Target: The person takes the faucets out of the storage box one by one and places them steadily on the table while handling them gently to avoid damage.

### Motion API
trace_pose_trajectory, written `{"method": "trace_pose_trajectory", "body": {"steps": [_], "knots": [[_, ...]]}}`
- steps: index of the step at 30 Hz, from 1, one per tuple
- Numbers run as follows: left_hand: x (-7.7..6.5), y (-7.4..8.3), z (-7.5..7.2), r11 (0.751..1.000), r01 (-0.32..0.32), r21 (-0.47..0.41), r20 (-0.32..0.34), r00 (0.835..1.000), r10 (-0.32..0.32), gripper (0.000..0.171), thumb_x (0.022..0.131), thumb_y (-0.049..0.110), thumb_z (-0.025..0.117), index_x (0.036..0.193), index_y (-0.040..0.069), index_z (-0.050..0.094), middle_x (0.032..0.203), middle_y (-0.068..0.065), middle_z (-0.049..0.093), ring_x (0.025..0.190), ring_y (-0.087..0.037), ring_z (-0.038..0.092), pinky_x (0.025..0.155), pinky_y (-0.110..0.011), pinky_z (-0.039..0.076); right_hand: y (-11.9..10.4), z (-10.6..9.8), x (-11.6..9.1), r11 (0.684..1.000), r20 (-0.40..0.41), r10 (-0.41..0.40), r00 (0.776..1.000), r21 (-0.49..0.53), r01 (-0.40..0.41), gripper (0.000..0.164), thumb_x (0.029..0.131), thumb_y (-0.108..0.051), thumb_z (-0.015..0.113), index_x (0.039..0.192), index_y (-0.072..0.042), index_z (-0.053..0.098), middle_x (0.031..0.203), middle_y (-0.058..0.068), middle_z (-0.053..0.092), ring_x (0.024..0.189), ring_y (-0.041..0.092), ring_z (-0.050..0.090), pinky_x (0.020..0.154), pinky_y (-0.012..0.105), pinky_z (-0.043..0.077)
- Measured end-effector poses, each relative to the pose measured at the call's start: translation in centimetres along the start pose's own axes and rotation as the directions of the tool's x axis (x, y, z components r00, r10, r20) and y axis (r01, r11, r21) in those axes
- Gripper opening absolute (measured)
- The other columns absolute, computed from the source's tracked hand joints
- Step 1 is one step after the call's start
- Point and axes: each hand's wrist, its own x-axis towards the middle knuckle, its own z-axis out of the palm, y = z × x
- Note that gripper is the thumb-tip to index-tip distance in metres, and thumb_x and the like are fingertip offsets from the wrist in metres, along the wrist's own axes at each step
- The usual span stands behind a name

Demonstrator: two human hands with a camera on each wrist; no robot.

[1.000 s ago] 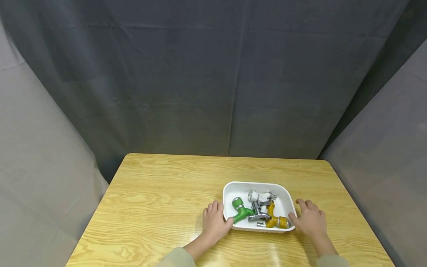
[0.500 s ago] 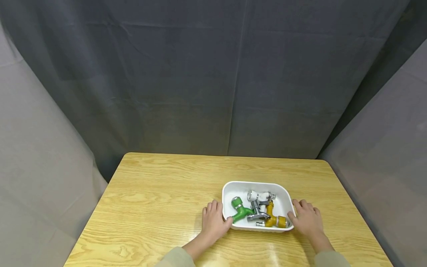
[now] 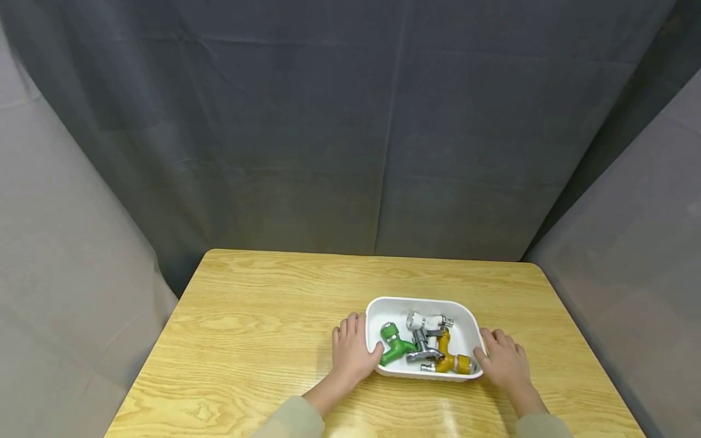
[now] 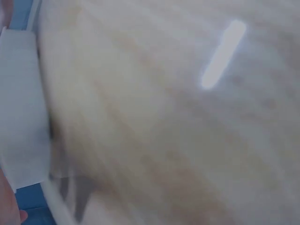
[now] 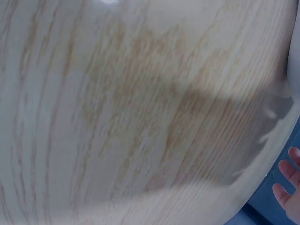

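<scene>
A white plastic tray sits on the wooden table in the head view, holding several taps. Inside lie a green tap at the left, a chrome tap in the middle, a white tap behind it and a yellow tap at the right. My left hand grips the tray's left end, thumb over the rim and fingers along the outer wall. At the right end, my right hand holds the rim likewise. In the left wrist view, the tray's wall appears at the left edge.
The wooden table extends around the tray, with its back edge against a dark grey curtain. Pale fabric panels hang at the left and right sides.
My right hand has moved left, against the tray's right end. My left hand has slid slightly farther back along the left end. The tray and taps have not visibly shifted.
</scene>
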Motion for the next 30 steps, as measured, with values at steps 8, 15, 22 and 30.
{"method": "trace_pose_trajectory", "body": {"steps": [8,15,22,30], "knots": [[2.7,1.6,-1.9,0.969,-0.178,0.170,0.040,0.984,0.174,0.066,0.078,0.054,0.048,0.130,0.013,0.043,0.130,-0.008,0.041,0.119,-0.024,0.036,0.099,-0.045,0.029,-0.1,-0.1,0.1,1.000,-0.006,-0.003,1.000,0.017,0.003,0.045,0.089,-0.032,0.048,0.124,-0.005,0.045,0.112,0.023,0.046,0.105,0.043,0.044,0.084,0.065,0.031],[3.6,3.1,-2.1,0.922,-0.301,0.243,0.128,0.952,0.278,0.064,0.079,0.054,0.045,0.130,0.017,0.041,0.131,-0.008,0.041,0.121,-0.024,0.037,0.102,-0.045,0.029,-0.1,0.1,0.2,1.000,0.003,0.006,1.000,0.013,-0.006,0.045,0.089,-0.031,0.048,0.125,-0.004,0.045,0.113,0.022,0.046,0.106,0.042,0.043,0.086,0.065,0.030],[3.6,4.0,-0.4,0.893,-0.345,0.289,0.251,0.928,0.277,0.070,0.078,0.055,0.047,0.137,0.020,0.035,0.135,-0.006,0.039,0.124,-0.023,0.035,0.105,-0.042,0.026,0.0,0.2,0.1,1.000,0.019,0.021,1.000,0.016,-0.021,0.046,0.089,-0.032,0.048,0.126,-0.004,0.045,0.114,0.023,0.045,0.107,0.043,0.042,0.086,0.066,0.029],[3.2,4.5,0.8,0.897,-0.319,0.305,0.374,0.907,0.196,0.078,0.073,0.058,0.054,0.139,0.021,0.034,0.138,-0.006,0.038,0.126,-0.023,0.035,0.105,-0.039,0.027,0.1,0.3,0.0,1.000,0.006,0.021,1.000,0.019,-0.021,0.046,0.089,-0.032,0.047,0.126,-0.004,0.044,0.113,0.023,0.046,0.105,0.044,0.044,0.085,0.066,0.030]]}}
